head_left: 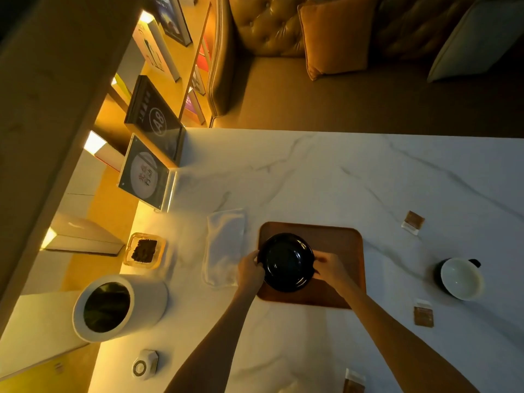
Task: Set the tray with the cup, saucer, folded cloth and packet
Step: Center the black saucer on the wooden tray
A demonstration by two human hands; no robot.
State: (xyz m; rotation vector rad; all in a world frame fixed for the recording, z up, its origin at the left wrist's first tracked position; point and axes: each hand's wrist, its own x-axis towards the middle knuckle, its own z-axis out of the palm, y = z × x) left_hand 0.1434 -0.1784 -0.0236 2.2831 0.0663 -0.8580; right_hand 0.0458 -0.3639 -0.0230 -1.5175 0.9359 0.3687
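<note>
The glossy black saucer [287,262] sits on the left part of the brown tray [340,245]. Your left hand [251,269] and right hand [330,269] pinch its opposite rims, fingers curled.

Bare counter [326,177] lies open beyond the tray [340,239], and the tray's right half is uncovered. Its left half is taken up by the saucer [287,262], with both hands at its rim. The folded cloth [224,245] crowds the tray's left edge. The cup [460,279] and three packets stand well apart on the right.
</note>
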